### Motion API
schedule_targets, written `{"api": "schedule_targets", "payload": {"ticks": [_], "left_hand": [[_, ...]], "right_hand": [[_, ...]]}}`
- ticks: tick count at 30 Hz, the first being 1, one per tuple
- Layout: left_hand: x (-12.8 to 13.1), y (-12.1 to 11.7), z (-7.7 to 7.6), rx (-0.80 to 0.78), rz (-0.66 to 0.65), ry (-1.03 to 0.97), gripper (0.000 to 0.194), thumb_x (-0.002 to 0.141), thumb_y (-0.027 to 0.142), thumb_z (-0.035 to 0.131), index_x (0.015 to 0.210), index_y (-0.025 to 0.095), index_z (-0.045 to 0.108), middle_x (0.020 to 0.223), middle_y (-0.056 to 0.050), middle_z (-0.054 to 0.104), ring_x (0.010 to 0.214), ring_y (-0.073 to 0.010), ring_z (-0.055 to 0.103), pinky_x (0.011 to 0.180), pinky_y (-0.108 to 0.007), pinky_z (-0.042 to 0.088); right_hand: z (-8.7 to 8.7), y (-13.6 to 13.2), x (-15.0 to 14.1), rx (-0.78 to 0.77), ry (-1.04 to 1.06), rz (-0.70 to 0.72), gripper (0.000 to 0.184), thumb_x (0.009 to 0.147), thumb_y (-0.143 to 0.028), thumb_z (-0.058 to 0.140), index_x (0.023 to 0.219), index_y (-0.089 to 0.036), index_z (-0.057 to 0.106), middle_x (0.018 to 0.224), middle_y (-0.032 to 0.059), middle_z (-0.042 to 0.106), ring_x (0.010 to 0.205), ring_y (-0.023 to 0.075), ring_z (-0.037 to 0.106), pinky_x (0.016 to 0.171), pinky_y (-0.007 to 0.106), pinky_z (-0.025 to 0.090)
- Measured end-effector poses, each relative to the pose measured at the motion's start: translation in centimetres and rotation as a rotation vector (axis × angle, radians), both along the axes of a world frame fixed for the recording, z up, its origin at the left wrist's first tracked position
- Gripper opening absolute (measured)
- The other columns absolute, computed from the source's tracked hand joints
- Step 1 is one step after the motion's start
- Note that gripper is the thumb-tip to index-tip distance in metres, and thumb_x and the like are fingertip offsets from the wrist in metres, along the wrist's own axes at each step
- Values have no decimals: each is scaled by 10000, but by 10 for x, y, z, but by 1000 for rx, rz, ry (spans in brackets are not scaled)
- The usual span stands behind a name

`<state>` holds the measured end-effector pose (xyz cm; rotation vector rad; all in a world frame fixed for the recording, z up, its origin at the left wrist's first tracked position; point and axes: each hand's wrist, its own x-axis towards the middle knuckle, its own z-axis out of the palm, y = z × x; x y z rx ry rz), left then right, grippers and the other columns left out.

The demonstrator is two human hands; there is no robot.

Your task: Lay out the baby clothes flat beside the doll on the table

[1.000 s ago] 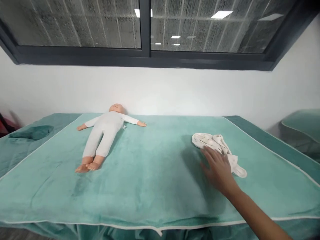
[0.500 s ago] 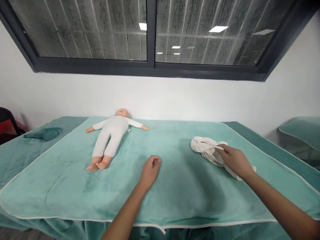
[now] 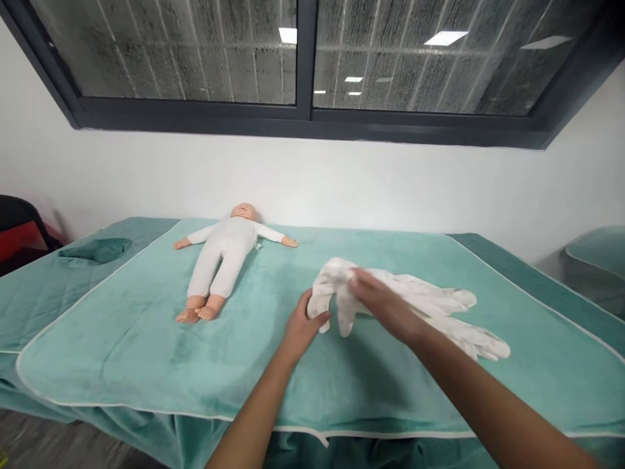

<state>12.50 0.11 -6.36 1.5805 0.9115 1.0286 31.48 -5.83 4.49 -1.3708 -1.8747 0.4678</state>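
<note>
A white baby garment is lifted just above the teal blanket near the middle of the bed. My right hand pinches its upper edge. My left hand grips the garment's left end from below. The rest of the garment trails off to the right, and its legs rest on the blanket. A baby doll in a white bodysuit lies on its back at the far left of the blanket, arms spread, well away from both hands.
The bed stands against a white wall under a dark-framed window. A darker green pillow lies at the far left. Another green-covered bed shows at the right edge. A dark and red object sits at the left.
My right hand picked up the garment from the right side of the blanket and drew it left toward the middle. My left hand came into view and took hold of its left end.
</note>
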Motion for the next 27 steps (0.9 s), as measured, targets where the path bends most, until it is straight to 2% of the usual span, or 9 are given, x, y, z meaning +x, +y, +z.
{"api": "schedule_targets", "payload": {"ticks": [2, 4, 7, 10, 15, 18, 21, 24, 27], "left_hand": [[-1, -1, 3, -26, -39, -131, 638, 750, 327, 688, 1337, 201, 472, 1295, -100, 614, 1115, -223, 604, 960, -342, 473], [-1, -2, 5, -29, -34, -145, 555, 749, 301, 674, 1272, 181, 530, 1245, -106, 643, 1082, -225, 621, 961, -345, 479], [-1, -1, 5, -18, 40, -30, 334, 780, 265, 617, 1105, 190, 632, 1122, -73, 694, 999, -215, 639, 918, -337, 489], [-2, 0, 2, -19, 157, 15, 221, 844, 305, 554, 1011, 199, 653, 986, -47, 707, 905, -206, 636, 842, -327, 496], [-5, -1, 0, -44, 328, -52, 282, 898, 438, 509, 1004, 196, 609, 856, -18, 652, 772, -167, 588, 726, -276, 472], [-6, -3, 1, -40, 423, -109, 286, 898, 454, 507, 984, 195, 592, 894, -24, 642, 799, -164, 583, 727, -267, 465], [-6, -2, 0, -65, 476, -163, 304, 889, 471, 507, 976, 190, 582, 863, -21, 627, 749, -155, 567, 685, -263, 463], [-7, 1, 1, -85, 510, -237, 297, 871, 470, 525, 956, 191, 576, 823, -8, 608, 705, -138, 552, 656, -249, 459], [-16, 7, 4, -105, 570, -347, 271, 856, 451, 536, 945, 196, 559, 777, 12, 588, 631, -115, 528, 598, -232, 445]], "right_hand": [[-15, -6, -19, -147, 2, 168, 361, 968, -463, 427, 1209, -233, 566, 1122, 43, 653, 988, 201, 615, 831, 322, 516], [-34, -9, -24, -188, -35, 207, 297, 962, -339, 442, 1218, -241, 556, 1202, 50, 624, 1085, 211, 577, 923, 356, 481], [-61, -9, -9, -66, -243, 44, 328, 932, -162, 385, 1192, -243, 568, 1249, 63, 600, 1183, 231, 515, 1007, 417, 405], [-75, -12, 16, -4, -521, -87, 281, 939, -198, 417, 1154, -243, 592, 1189, 71, 629, 1161, 265, 514, 1003, 465, 366], [-75, -25, 39, 41, -723, -96, 436, 882, -472, 588, 1260, -259, 546, 1257, 76, 609, 1170, 308, 492, 995, 484, 347], [-71, -29, 42, 46, -755, -74, 537, 813, -499, 667, 1275, -254, 544, 1288, 81, 593, 1176, 318, 490, 1008, 496, 341], [-66, -30, 41, 32, -734, -37, 417, 802, -435, 682, 1166, -247, 605, 1242, 76, 621, 1146, 305, 524, 986, 485, 381], [-60, -34, 39, 27, -583, -34, 206, 901, -329, 546, 1059, -249, 649, 1223, 61, 644, 1179, 283, 539, 1010, 467, 393], [-54, -46, 53, -32, -251, -199, 294, 941, -399, 457, 1106, -256, 653, 1182, 52, 671, 1116, 264, 598, 958, 408, 462]]}}
